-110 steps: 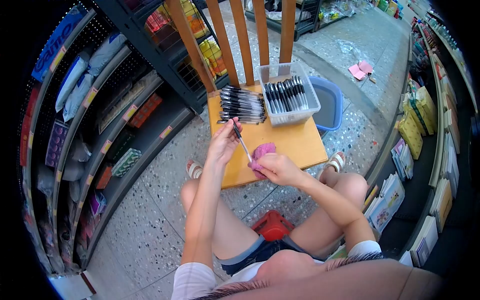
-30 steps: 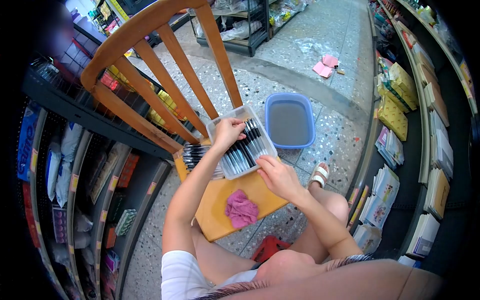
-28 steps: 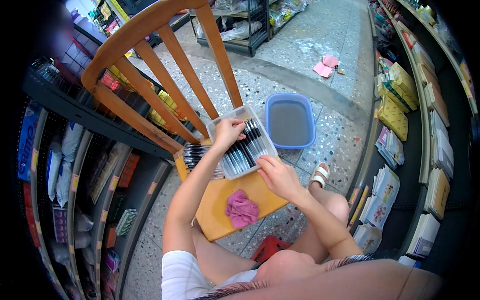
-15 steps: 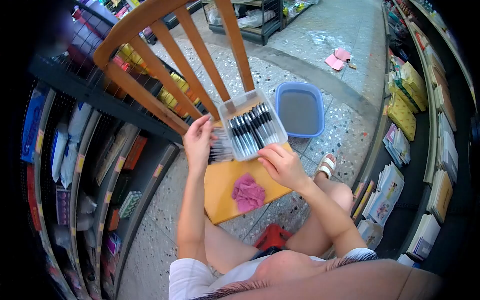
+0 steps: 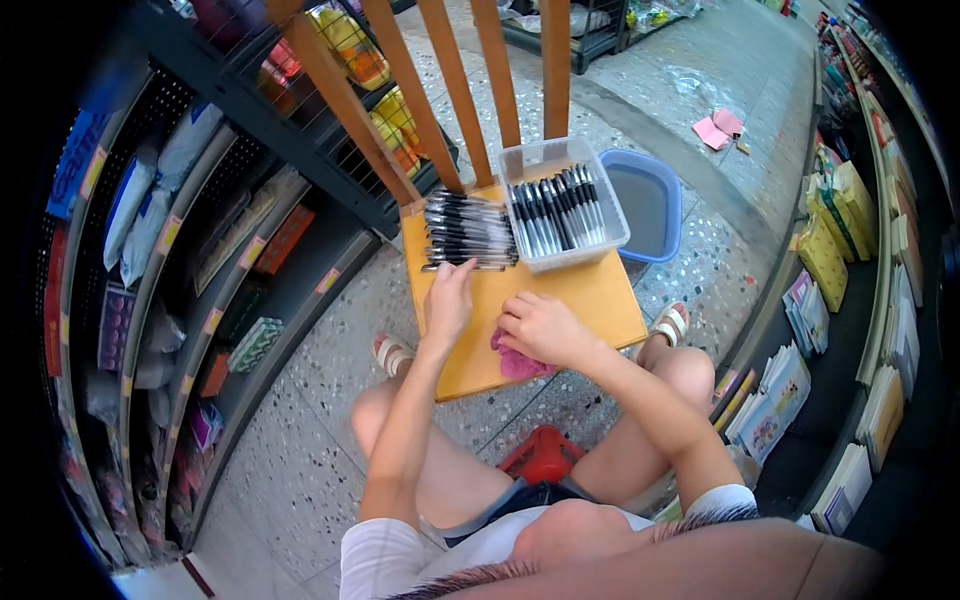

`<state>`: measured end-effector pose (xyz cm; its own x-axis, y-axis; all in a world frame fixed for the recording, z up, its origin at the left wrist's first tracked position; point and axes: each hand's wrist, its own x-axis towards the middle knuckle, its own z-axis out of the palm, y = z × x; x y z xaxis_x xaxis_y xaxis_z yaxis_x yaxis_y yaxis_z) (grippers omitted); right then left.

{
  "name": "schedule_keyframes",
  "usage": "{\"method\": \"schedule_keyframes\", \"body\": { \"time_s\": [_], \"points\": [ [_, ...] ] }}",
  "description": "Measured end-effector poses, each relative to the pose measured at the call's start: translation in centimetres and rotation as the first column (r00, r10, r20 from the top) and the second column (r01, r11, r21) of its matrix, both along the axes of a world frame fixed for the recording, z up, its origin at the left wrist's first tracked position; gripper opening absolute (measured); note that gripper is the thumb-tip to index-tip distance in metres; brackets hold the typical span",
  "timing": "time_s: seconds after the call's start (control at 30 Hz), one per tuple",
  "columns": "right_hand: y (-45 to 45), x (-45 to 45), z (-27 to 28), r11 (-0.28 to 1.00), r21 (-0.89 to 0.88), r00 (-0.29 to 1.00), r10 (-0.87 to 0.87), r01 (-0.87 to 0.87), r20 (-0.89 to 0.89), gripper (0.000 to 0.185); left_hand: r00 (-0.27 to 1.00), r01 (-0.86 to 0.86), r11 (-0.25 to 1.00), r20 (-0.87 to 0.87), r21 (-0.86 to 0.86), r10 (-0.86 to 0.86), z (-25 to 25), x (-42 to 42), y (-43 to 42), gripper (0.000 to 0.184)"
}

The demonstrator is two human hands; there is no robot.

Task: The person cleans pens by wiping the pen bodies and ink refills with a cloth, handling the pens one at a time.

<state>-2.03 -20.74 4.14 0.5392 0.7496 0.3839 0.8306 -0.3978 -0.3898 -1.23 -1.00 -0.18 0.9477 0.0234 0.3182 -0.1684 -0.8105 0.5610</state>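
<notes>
On the wooden chair's seat, a heap of black and clear pens lies at the back left. Beside it stands a clear plastic box with several pens in it. My left hand pinches the end of a pen at the near edge of the heap. At the front of the seat, my right hand rests on the pink cloth, with its fingers curled and partly hiding the cloth.
A blue basin of greyish water stands on the floor behind the box. Shelves of goods curve along the left, and book shelves along the right. A red object is between my legs. Pink paper lies on the floor.
My left hand has left the box and moved down to the near edge of the pen heap. My right hand has gone from the box's edge to the pink cloth. The view has also turned.
</notes>
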Motion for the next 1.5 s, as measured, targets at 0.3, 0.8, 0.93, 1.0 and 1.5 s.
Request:
{"method": "schedule_keyframes", "body": {
  "time_s": [0.3, 0.8, 0.93, 1.0, 1.5],
  "points": [
    [-0.4, -0.7, 1.4, 0.947, -0.189, 0.949, -0.286, 0.260, -0.129, 0.033, 0.986, -0.129, 0.982, -0.085, 0.137, 0.142, 0.0, -1.0, -1.2, 0.025],
    [-3.1, -2.1, 0.1, 0.926, -0.160, 0.900, -0.373, 0.343, -0.227, 0.019, 0.946, -0.237, 0.940, -0.163, 0.246, 0.281, -0.7, -0.7, -0.8, 0.018],
    [-5.6, -1.7, -0.1, 0.869, -0.190, 0.837, -0.493, 0.458, -0.239, 0.012, 0.913, -0.270, 0.925, -0.236, 0.266, 0.334, 0.6, -1.7, -0.8, 0.022],
    [-7.4, -1.2, -1.5, 0.824, -0.177, 0.809, -0.563, 0.537, -0.166, 0.011, 0.902, -0.274, 0.917, -0.253, 0.290, 0.349, 0.8, -2.1, -0.4, 0.023],
    [-4.1, -2.6, -2.4, 0.958, -0.053, 0.949, -0.287, 0.282, -0.131, 0.019, 0.905, -0.293, 0.940, -0.265, 0.175, 0.331, 0.9, -4.9, 2.2, 0.030]
  ]
}}
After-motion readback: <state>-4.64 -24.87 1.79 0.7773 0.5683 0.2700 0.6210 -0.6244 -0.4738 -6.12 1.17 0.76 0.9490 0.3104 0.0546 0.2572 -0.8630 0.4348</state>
